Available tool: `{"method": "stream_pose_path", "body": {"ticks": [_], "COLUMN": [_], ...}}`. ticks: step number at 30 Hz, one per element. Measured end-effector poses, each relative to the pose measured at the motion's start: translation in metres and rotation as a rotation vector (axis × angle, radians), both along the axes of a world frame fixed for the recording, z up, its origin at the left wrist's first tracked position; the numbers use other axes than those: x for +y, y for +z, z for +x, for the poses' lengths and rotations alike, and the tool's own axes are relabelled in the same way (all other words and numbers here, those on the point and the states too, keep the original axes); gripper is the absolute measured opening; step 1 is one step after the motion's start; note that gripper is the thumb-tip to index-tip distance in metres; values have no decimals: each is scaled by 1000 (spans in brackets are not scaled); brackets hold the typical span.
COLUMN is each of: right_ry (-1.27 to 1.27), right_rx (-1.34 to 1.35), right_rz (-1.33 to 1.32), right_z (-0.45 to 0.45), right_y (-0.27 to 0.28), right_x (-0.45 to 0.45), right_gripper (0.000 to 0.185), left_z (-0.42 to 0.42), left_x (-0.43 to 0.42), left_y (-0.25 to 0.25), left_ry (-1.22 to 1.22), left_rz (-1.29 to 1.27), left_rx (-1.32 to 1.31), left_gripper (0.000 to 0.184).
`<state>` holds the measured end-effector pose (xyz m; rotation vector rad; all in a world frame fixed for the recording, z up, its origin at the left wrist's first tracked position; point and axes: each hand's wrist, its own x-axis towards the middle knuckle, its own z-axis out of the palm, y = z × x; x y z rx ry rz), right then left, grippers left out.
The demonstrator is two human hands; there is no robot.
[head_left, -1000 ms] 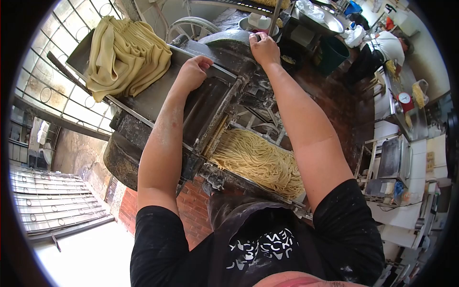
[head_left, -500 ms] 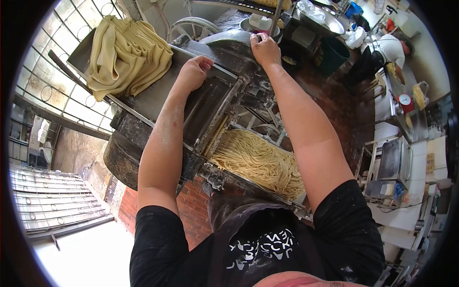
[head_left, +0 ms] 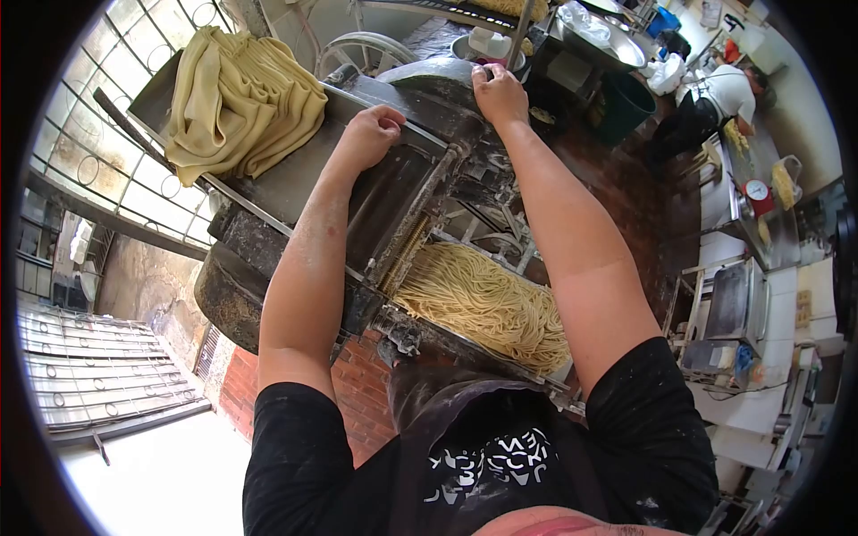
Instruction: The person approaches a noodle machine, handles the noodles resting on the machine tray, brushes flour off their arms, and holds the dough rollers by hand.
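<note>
A dark metal machine (head_left: 353,268) with rollers stands before me. My left hand (head_left: 371,138) is over its upper part, beside a metal rail, with the fingers curled together; what they hold, if anything, is hidden. My right hand (head_left: 500,91) rests at the end of the machine's rounded grey cover (head_left: 433,73), its fingers bent over the edge. Thick folded yellow dough (head_left: 241,107) lies piled on the tray at the upper left. Below the rollers, cut noodles (head_left: 483,308) lie in a loose heap between my forearms.
A spoked wheel (head_left: 362,55) is behind the machine. A dark green bin (head_left: 623,107) stands at the upper right. Farther right, a person in a white shirt (head_left: 728,92) bends over a counter (head_left: 776,234) with noodles and a red scale (head_left: 757,195). A barred window is at the left.
My left hand has shifted slightly right, its fingers curled more tightly. My right hand has barely moved. The other person's arm has moved over the noodles on the counter.
</note>
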<state>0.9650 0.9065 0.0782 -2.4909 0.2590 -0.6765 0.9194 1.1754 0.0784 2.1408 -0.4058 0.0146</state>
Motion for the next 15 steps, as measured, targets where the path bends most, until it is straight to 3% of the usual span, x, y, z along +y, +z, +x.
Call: {"method": "stream_pose_path", "body": {"ticks": [15], "right_ry": [0], "right_rx": [-33], "right_rz": [-35], "right_z": [-1], "right_y": [0], "right_x": [0], "right_gripper": [56], "left_z": [1], "left_x": [-1], "left_y": [-2], "left_ry": [-26], "left_rz": [2], "left_rx": [20], "left_gripper": [22]}}
